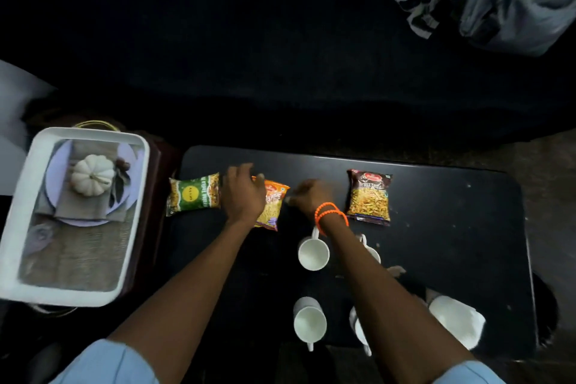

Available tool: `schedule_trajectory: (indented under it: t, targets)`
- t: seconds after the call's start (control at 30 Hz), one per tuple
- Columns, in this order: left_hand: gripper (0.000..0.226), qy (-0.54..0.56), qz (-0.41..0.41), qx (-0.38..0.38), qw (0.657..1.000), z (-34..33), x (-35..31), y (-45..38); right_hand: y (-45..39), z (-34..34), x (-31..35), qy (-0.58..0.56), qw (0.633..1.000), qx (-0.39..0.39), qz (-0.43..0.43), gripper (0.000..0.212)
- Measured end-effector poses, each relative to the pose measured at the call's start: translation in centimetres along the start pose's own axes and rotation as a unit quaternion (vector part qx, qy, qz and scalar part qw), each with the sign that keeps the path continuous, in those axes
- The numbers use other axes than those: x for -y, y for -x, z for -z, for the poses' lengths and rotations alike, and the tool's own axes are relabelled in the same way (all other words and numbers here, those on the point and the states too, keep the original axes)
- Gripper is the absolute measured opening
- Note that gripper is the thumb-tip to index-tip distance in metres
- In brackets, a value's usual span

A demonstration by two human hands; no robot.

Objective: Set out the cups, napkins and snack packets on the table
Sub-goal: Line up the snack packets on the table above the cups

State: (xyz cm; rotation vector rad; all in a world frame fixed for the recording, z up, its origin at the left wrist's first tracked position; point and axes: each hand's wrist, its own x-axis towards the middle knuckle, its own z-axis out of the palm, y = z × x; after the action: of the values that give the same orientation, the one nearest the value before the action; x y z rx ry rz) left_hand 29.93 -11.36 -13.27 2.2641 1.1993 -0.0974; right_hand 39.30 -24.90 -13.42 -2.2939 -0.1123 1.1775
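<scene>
Left hand (243,193) is resting curled over the orange packet (270,206), mid-row on the table (436,259); right hand (307,196), grip unclear, is hovering beside. Risk: right forearm is crossing the cups (313,254), could topple one.

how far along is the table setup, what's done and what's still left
Mostly done. Three snack packets lie in a row on the black table: green packet, orange packet, brown packet. At least three white cups stand nearer the person, and a white napkin lies at the near right. In hand: the left hand rests on the orange packet; the right hand is beside it. Left: straightening that packet, perhaps spreading napkins.
</scene>
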Motion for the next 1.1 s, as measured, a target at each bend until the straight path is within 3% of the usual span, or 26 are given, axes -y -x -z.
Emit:
schedule_trajectory:
  t: [0.07, 0.17, 0.33, 0.47, 0.6, 0.83, 1.1]
  targets:
    - [0.04, 0.007, 0.088, 0.094, 0.992, 0.7, 2.6, -0.3, -0.5, -2.4, 1.3, -0.006, 0.998, 0.044, -0.043, 0.042]
    - [0.042, 0.111, 0.13, 0.209, 0.963, 0.8, 4.5, -0.1, -0.9, -4.6, 2.3, -0.027, 0.997, 0.05, -0.051, 0.034]
    - [0.045, 0.203, 0.104, 0.205, 0.952, -0.5, 2.7, 0.4, -0.8, -3.5, 1.8, -0.145, 0.986, -0.027, -0.074, 0.029]
    - [0.039, 0.227, 0.046, 0.221, 0.947, -2.4, -1.1, 0.6, -0.7, 0.6, -0.3, -0.171, 0.98, -0.083, -0.062, 0.05]
    - [0.032, 0.19, 0.014, 0.225, 0.955, -4.5, -4.0, 1.1, -0.8, 3.2, -2.7, -0.119, 0.983, -0.116, -0.078, 0.055]
    - [0.042, 0.112, 0.007, 0.212, 0.971, -5.9, -4.0, 0.9, -1.2, 2.5, -4.3, -0.054, 0.988, -0.104, -0.104, 0.051]
    - [0.042, 0.121, -0.016, 0.218, 0.968, -4.4, -2.7, 0.2, -1.1, 2.8, -3.1, -0.004, 0.99, -0.103, -0.099, 0.063]
